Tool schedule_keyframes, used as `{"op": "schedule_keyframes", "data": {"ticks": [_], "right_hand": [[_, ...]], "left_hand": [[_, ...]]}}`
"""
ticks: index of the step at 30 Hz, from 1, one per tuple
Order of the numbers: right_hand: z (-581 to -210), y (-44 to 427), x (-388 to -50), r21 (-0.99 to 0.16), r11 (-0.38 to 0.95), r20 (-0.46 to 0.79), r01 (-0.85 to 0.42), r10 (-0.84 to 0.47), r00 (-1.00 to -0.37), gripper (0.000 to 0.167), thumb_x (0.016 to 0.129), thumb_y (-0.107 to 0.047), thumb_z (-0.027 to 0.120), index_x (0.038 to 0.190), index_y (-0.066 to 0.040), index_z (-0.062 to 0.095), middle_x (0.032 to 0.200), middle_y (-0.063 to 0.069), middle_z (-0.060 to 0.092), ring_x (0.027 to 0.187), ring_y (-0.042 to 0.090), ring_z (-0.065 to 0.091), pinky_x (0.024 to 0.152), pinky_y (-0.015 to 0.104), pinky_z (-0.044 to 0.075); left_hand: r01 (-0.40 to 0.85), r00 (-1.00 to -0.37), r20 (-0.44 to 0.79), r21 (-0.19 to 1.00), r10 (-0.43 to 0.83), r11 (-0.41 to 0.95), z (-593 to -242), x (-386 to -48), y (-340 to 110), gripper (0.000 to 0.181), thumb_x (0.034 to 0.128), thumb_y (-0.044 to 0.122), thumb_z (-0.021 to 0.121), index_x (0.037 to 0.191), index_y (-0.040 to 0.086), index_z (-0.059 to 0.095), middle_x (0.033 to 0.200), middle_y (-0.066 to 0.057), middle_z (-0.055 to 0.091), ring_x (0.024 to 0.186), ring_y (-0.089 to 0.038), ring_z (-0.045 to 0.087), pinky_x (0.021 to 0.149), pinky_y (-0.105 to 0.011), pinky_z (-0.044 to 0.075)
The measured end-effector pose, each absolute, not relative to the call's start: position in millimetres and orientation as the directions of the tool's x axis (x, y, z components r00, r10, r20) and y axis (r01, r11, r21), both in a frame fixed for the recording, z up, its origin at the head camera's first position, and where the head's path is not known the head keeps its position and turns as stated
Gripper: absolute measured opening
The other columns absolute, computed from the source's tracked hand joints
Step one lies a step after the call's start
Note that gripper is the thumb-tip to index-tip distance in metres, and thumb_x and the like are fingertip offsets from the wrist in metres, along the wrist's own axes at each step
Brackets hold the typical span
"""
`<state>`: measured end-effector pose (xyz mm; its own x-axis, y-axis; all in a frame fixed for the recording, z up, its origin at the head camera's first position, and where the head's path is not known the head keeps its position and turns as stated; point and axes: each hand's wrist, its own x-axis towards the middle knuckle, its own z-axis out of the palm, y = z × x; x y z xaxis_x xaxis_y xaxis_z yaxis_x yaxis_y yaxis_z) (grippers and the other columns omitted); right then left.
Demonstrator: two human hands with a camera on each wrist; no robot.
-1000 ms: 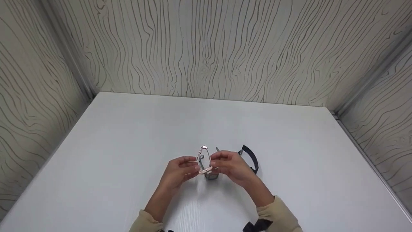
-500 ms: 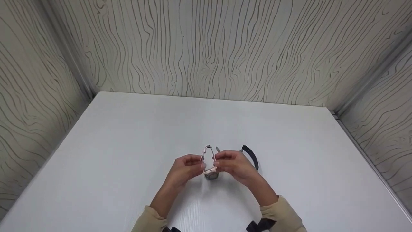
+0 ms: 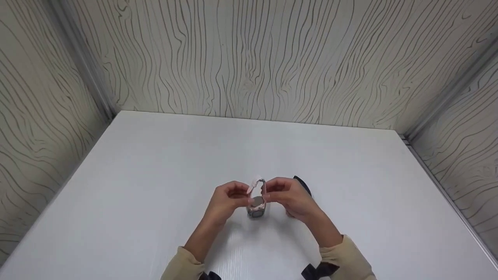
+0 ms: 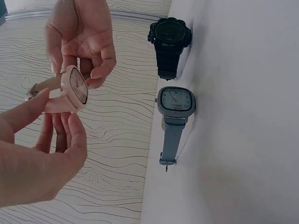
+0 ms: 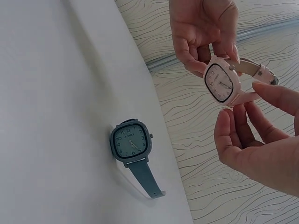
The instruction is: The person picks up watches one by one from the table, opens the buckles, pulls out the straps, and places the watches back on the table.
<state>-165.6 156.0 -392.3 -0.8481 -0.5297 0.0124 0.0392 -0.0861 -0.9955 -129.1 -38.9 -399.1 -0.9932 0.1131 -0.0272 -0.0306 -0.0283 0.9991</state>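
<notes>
Both hands hold up a pink wristwatch (image 4: 77,87) with a squarish case; its strap is fastened in a loop. My left hand (image 3: 228,202) pinches one side of it between thumb and fingers. At the opposite side, my right hand (image 3: 291,197) pinches it too. In the right wrist view the dial of the pink wristwatch (image 5: 219,84) shows hands and numerals. Beneath, a grey-blue wristwatch (image 5: 132,142) rests on the table, apart from the held one. In the head view, my hands partly cover the pink strap.
A black wristwatch (image 4: 170,37) lies on the white table (image 3: 155,163) beside the grey-blue one, partly behind my right hand in the head view. Wood-patterned panels (image 3: 249,58) rise behind the table and at both sides.
Both hands have shifted slightly right with the pink wristwatch, and it has turned so that its case back faces the head camera. My right hand now covers more of the black wristwatch.
</notes>
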Motion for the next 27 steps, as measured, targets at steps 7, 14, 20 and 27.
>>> {"op": "schedule_keyframes", "data": {"ticks": [7, 14, 20, 27], "right_hand": [[-386.5, 157.9, -165.1, -0.998, -0.021, 0.061, -0.059, -0.517, -0.854, 0.021, 0.077, 0.003, 0.067, 0.098, 0.007, 0.063, 0.091, 0.011, 0.063, 0.087, 0.023, 0.058, 0.082, 0.035, 0.048], [-386.5, 159.4, -164.3, -0.992, 0.003, 0.107, -0.126, -0.508, -0.855, 0.025, 0.077, 0.002, 0.068, 0.098, 0.013, 0.06, 0.094, 0.019, 0.063, 0.086, 0.022, 0.061, 0.081, 0.035, 0.049], [-387.3, 160.2, -163.6, -0.994, -0.018, 0.099, -0.105, -0.512, -0.853, 0.024, 0.076, 0.003, 0.069, 0.096, 0.014, 0.061, 0.089, 0.011, 0.064, 0.083, 0.019, 0.061, 0.077, 0.031, 0.05], [-385.9, 161.5, -163.1, -0.995, -0.028, 0.093, -0.092, -0.525, -0.846, 0.019, 0.076, 0.003, 0.068, 0.094, 0.007, 0.064, 0.089, 0.009, 0.064, 0.084, 0.018, 0.061, 0.077, 0.031, 0.05]], "left_hand": [[-0.002, -0.993, -0.008, 0.999, 0.116, 0.048, -395.5, -127.5, -35.8, 0.022, 0.0724, -0.004, 0.071, 0.093, 0.0, 0.064, 0.085, -0.005, 0.061, 0.08, -0.017, 0.058, 0.071, -0.029, 0.051], [0.011, -0.992, 0.0, 0.997, 0.125, 0.081, -396.2, -127.3, -33.1, 0.021, 0.0742, -0.001, 0.071, 0.094, 0.003, 0.064, 0.086, -0.003, 0.061, 0.081, -0.018, 0.057, 0.072, -0.03, 0.051], [0.065, -0.989, 0.053, 0.995, 0.138, 0.078, -396.2, -126.0, -32.7, 0.025, 0.0745, 0.009, 0.074, 0.096, 0.002, 0.064, 0.087, -0.003, 0.061, 0.082, -0.016, 0.057, 0.075, -0.029, 0.049], [0.066, -0.991, 0.055, 0.994, 0.122, 0.089, -394.1, -126.0, -31.0, 0.021, 0.0743, 0.008, 0.074, 0.094, 0.004, 0.066, 0.085, -0.003, 0.061, 0.08, -0.017, 0.056, 0.072, -0.029, 0.049]]}}
